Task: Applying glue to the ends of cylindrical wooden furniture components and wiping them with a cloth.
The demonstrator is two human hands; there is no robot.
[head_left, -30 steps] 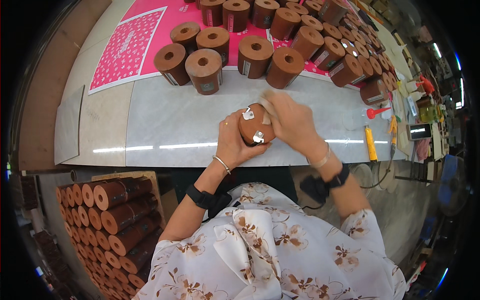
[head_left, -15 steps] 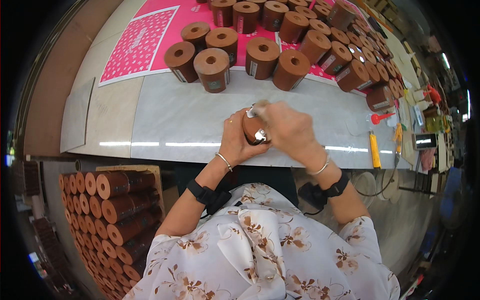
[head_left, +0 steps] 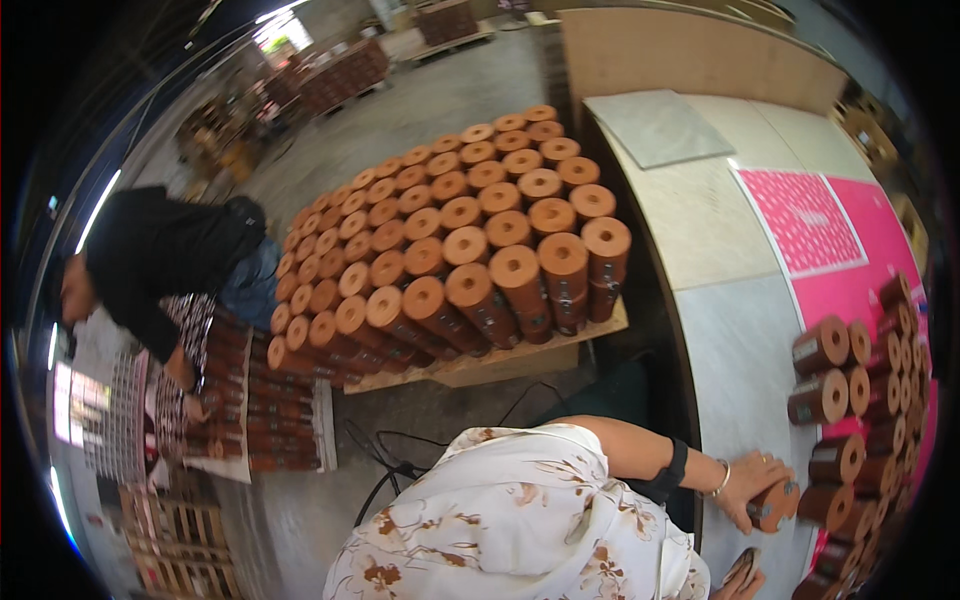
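Far left: 1 co-worker in black bends over. Centre: pallet-load of bored brown cylinders. Right of it, on the grey tabletop: right hand, cropped at the lower edge, with 1 small tan-and-dark item; cannot tell how closed its grip is. Left hand: fingers wrapped round 1 brown cylinder, near the front row of standing cylinders. Step, judged: working the held cylinder's end face. Next move likely calls for steady left grip, right item brought to that face.
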